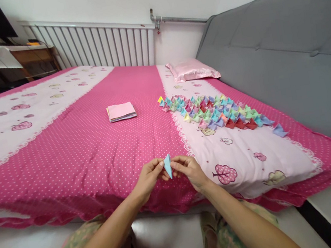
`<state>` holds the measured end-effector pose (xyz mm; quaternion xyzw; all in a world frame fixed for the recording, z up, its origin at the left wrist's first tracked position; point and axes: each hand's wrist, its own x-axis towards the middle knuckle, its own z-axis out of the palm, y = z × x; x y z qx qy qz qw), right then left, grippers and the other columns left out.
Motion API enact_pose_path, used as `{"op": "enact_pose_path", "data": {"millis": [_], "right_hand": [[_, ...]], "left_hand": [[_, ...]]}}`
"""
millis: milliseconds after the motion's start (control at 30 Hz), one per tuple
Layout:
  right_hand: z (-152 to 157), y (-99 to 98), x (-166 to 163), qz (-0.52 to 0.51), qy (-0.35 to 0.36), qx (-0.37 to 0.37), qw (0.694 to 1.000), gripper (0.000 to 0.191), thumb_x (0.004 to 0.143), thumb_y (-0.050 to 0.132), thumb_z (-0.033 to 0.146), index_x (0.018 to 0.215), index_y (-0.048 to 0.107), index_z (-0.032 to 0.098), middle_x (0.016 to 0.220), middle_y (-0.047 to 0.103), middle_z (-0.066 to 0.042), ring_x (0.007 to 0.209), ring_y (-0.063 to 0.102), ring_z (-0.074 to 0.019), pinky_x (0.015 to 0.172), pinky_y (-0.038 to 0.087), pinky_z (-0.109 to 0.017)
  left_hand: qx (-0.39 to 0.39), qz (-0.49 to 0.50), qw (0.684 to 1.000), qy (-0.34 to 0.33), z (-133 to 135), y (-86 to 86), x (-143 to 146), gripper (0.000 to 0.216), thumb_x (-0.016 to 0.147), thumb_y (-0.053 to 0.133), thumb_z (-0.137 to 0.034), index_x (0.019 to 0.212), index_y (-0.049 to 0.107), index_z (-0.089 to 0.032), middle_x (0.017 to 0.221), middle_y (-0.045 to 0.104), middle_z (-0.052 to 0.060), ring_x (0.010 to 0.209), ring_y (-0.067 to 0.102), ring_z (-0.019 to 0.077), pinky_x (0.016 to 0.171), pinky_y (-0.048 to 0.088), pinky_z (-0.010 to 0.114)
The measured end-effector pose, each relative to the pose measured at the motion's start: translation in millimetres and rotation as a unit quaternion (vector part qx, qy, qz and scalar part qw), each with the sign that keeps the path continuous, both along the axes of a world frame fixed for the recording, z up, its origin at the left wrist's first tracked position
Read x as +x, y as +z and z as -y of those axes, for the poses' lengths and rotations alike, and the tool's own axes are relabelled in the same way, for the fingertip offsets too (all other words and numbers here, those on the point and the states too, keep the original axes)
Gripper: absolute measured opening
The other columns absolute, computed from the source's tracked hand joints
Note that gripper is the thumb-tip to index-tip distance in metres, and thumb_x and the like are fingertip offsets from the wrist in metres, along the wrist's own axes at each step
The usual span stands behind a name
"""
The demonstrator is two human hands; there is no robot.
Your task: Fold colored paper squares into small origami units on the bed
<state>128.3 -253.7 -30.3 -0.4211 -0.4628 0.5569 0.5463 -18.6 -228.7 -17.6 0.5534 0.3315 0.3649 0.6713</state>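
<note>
A small light-blue folded paper piece stands on edge between my two hands, just above the near edge of the pink bed. My left hand pinches its left side with the fingertips. My right hand pinches its right side. Farther back on the bed lies a flat stack of pink paper sheets. To the right of it, several folded paper pieces in many colours lie in a long band across the white strip of the sheet.
The bed carries a pink dotted sheet with white printed panels. A pink pillow lies at the far end beside a grey padded headboard. A white radiator runs along the back wall. White floor shows below my knees.
</note>
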Motion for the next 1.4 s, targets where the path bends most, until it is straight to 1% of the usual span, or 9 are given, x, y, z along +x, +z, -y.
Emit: {"op": "enact_pose_path", "data": {"millis": [233, 367, 500, 600, 767, 867, 1000, 1233, 1400], "right_hand": [[-1, -0.8, 2, 0.036, -0.02, 0.034, 0.999, 0.014, 0.071, 0.06, 0.029, 0.075, 0.063, 0.016, 0.058, 0.058, 0.002, 0.049, 0.051, -0.0089, 0.049, 0.041, -0.021], [-1, -4.3, 0, 0.083, -0.013, 0.061, 0.995, 0.017, 0.068, 0.06, 0.023, 0.084, 0.061, 0.018, 0.067, 0.059, 0.001, 0.053, 0.051, -0.0094, 0.052, 0.042, -0.022], [-1, -7.2, -2, 0.149, -0.032, 0.086, 0.985, 0.026, 0.068, 0.058, 0.019, 0.094, 0.061, 0.02, 0.064, 0.053, 0.002, 0.051, 0.046, -0.0084, 0.048, 0.039, -0.02], [0, -7.0, -3, 0.207, -0.078, 0.146, 0.964, 0.019, 0.067, 0.057, 0.017, 0.083, 0.067, 0.021, 0.066, 0.049, 0.001, 0.056, 0.045, -0.0095, 0.049, 0.037, -0.02], [3, -4.4, -6, 0.246, -0.13, 0.191, 0.941, 0.02, 0.067, 0.055, 0.011, 0.075, 0.068, 0.023, 0.073, 0.05, 0.0, 0.06, 0.047, -0.0102, 0.051, 0.038, -0.021], [5, -3.9, -7, 0.276, -0.166, 0.199, 0.926, 0.019, 0.068, 0.055, 0.012, 0.077, 0.068, 0.023, 0.074, 0.053, 0.0, 0.054, 0.045, -0.0091, 0.05, 0.037, -0.022], [6, -6.6, -7, 0.311, -0.196, 0.209, 0.906, 0.022, 0.069, 0.054, 0.01, 0.08, 0.068, 0.023, 0.071, 0.053, 0.0, 0.051, 0.045, -0.0092, 0.049, 0.037, -0.022], [8, -10.9, -6, 0.357, -0.192, 0.249, 0.88, 0.03, 0.071, 0.05, 0.009, 0.091, 0.066, 0.025, 0.077, 0.057, -0.003, 0.066, 0.053, -0.014, 0.061, 0.044, -0.026], [8, -5.3, -4, 0.384, -0.156, 0.278, 0.867, 0.034, 0.075, 0.046, 0.012, 0.1, 0.063, 0.028, 0.093, 0.058, -0.005, 0.086, 0.053, -0.0176, 0.076, 0.044, -0.031]], "left_hand": [[-0.009, -0.011, 1.0, -0.016, -1, 0.2, -1, 0.023, 0.079, 0.049, -0.034, 0.074, 0.056, -0.013, 0.064, 0.061, 0.003, 0.058, 0.056, 0.0118, 0.058, 0.044, 0.022], [-0.021, -0.019, 1.0, -0.006, 0, 0.9, 0, 0.024, 0.076, 0.053, -0.035, 0.074, 0.058, -0.012, 0.059, 0.06, 0.003, 0.055, 0.056, 0.0125, 0.057, 0.045, 0.024], [-0.009, -0.029, 0.999, -0.01, 2, 2.7, 1, 0.026, 0.075, 0.056, -0.036, 0.074, 0.062, -0.011, 0.056, 0.059, 0.002, 0.052, 0.054, 0.0117, 0.054, 0.043, 0.023], [-0.013, -0.022, 0.999, -0.026, 3, 2.5, 2, 0.03, 0.075, 0.055, -0.039, 0.077, 0.064, -0.011, 0.058, 0.058, 0.003, 0.053, 0.053, 0.011, 0.055, 0.043, 0.022], [-0.036, -0.003, 0.999, -0.024, 4, 2.5, 2, 0.029, 0.075, 0.056, -0.035, 0.089, 0.065, -0.012, 0.07, 0.062, 0.005, 0.057, 0.051, 0.0096, 0.055, 0.042, 0.019], [-0.069, 0.031, 0.997, -0.035, 6, 2.5, 2, 0.029, 0.075, 0.057, -0.028, 0.099, 0.062, -0.013, 0.088, 0.063, 0.008, 0.072, 0.055, 0.0137, 0.065, 0.045, 0.024], [-0.083, 0.074, 0.992, -0.065, 9, -3.3, 5, 0.047, 0.066, 0.067, -0.019, 0.111, 0.053, -0.016, 0.097, 0.062, 0.009, 0.086, 0.057, 0.0167, 0.077, 0.044, 0.029], [-0.086, 0.076, 0.993, -0.032, 7, -9.3, 9, 0.024, 0.072, 0.061, -0.028, 0.09, 0.062, -0.013, 0.09, 0.064, 0.008, 0.086, 0.058, 0.0169, 0.076, 0.045, 0.026], [-0.156, 0.112, 0.981, 0.002, 5, -1.8, 5, 0.014, 0.071, 0.058, -0.016, 0.083, 0.063, -0.013, 0.091, 0.063, 0.008, 0.085, 0.058, 0.0172, 0.074, 0.048, 0.026]]}}
